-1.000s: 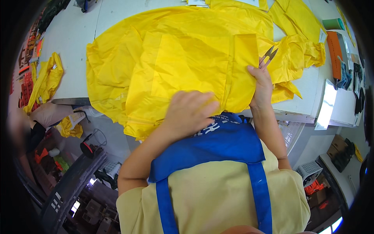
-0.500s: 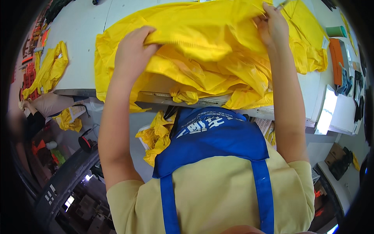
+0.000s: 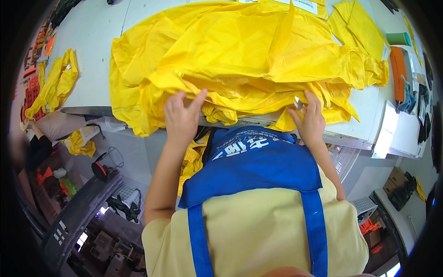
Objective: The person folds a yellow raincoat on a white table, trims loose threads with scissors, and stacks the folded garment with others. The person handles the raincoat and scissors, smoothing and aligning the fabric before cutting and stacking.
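Note:
A large yellow garment (image 3: 221,41) of thin, smooth fabric lies crumpled across the white table, with a toothed zipper (image 3: 200,76) along a fold. My left hand (image 3: 181,117) is at its near edge, thumb and fingers apart, fingertips against the fabric below the zipper. To the right, my right hand (image 3: 310,120) holds small metal thread snips (image 3: 299,104), their shiny tips showing between thumb and fingers. That hand is also beside the garment's near edge; whether it pinches any fabric cannot be seen.
Folded yellow fabric (image 3: 353,23), a green roll (image 3: 398,39) and an orange case (image 3: 397,73) lie on the right. Another yellow piece (image 3: 60,83) hangs at the table's left edge, near a seated person (image 3: 41,143). Below the table is more yellow fabric (image 3: 191,161).
Both hands have come down toward me from the raised cloth. The lifted garment now lies flatter on the table, and my left hand no longer grips its upper fold.

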### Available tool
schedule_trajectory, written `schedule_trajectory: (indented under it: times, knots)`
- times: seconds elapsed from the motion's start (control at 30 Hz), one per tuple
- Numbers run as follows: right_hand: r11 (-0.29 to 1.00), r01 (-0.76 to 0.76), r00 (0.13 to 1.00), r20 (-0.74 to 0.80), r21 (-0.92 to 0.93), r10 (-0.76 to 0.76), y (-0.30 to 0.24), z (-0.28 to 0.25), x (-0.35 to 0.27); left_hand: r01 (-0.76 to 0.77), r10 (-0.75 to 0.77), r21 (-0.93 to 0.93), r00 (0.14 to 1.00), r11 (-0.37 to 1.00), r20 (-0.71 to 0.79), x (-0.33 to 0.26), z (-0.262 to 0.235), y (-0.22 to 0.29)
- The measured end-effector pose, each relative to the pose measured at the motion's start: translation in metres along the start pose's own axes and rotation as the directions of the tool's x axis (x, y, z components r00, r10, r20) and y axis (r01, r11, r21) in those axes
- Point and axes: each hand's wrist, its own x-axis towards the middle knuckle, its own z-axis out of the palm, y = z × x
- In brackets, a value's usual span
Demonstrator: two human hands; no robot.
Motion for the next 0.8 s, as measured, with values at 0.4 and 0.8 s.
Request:
schedule_trajectory:
  times: [0.4, 0.8]
  knots:
    - [0.682, -0.289, 0.844, 0.515, 0.671, -0.149, 0.052, -0.182, 0.106, -0.052, 0.031, -0.538, 0.998, 0.841, -0.049, 0.142, -0.063, -0.066]
    - [0.971, 0.001, 0.992, 0.12, -0.241, 0.029, 0.082, -0.079, 0.26, 0.298, -0.358, -0.607, 0.933, 0.737, 0.024, 0.082, 0.058, 0.089]
